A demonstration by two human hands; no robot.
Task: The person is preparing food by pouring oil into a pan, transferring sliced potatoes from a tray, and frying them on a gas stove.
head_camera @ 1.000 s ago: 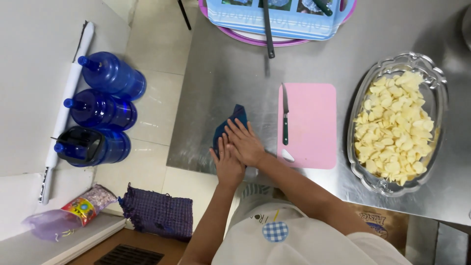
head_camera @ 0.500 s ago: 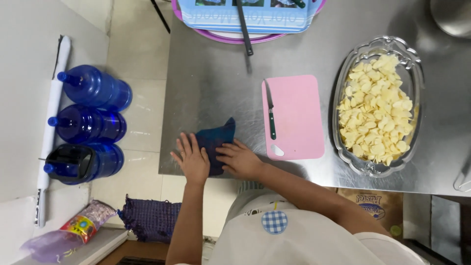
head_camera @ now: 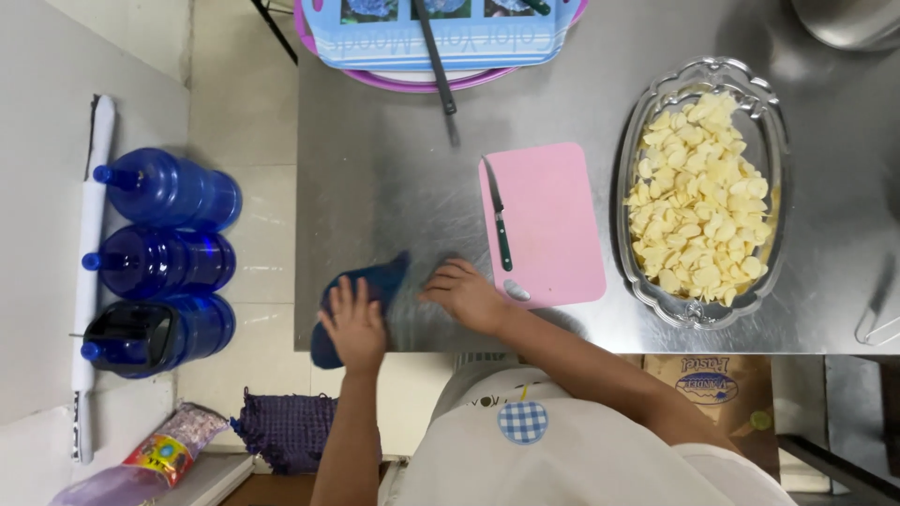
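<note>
the dark blue cloth (head_camera: 361,295) lies at the near left corner of the steel table (head_camera: 394,178), pressed flat under the left hand (head_camera: 353,323), fingers spread. the right hand (head_camera: 466,294) rests open beside it. this looks like wiping; the next stroke calls for steady downward pressure, clear of the pink cutting board (head_camera: 548,223).

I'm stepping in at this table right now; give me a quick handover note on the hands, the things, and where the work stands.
Left hand: flat on the dark blue cloth at the steel table's near left corner.
Right hand: resting on the bare table, beside the pink cutting board, holding nothing.
Knife lies on the board's left edge; glass dish of pale slices sits to its right.
Done: slices are in the dish, board is bare.
Left: cloth is on the table, under the hand.
</note>
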